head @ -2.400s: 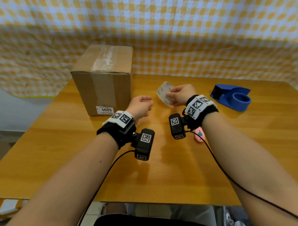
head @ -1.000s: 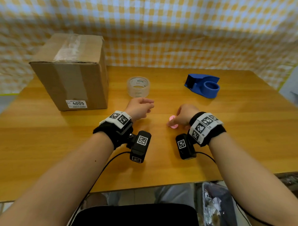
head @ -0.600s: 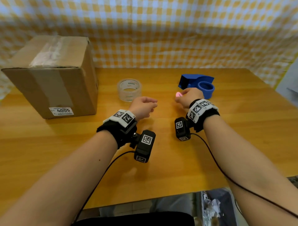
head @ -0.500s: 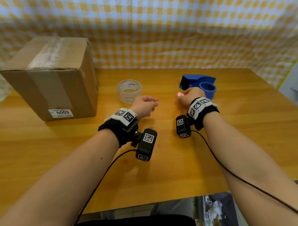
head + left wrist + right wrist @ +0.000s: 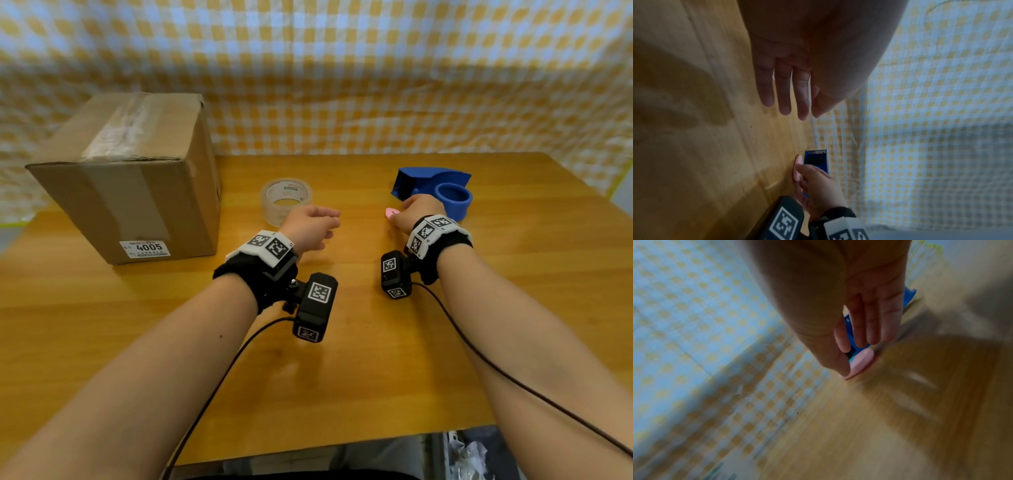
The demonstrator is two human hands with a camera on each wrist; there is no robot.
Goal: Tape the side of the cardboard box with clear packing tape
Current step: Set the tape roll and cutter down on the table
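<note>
The cardboard box (image 5: 130, 178) stands at the table's back left, with clear tape over its top seam and a "4005" label low on its front. A roll of clear packing tape (image 5: 286, 198) lies flat to its right. My left hand (image 5: 315, 228) hovers just in front of the roll, fingers relaxed (image 5: 785, 97), holding nothing. My right hand (image 5: 409, 210) pinches a small pink object (image 5: 390, 213) between thumb and fingers (image 5: 861, 363), low on the table right beside the blue tape dispenser (image 5: 435, 192).
The wooden table (image 5: 342, 359) is backed by a yellow checked cloth (image 5: 342, 85). Cables run from both wrist cameras along my forearms. A bin with crumpled waste (image 5: 472, 455) sits below the front right edge.
The right hand set the tape roll down beside the box, took the pink object from the table's middle and carried it back to the blue dispenser. The left hand barely moved.
</note>
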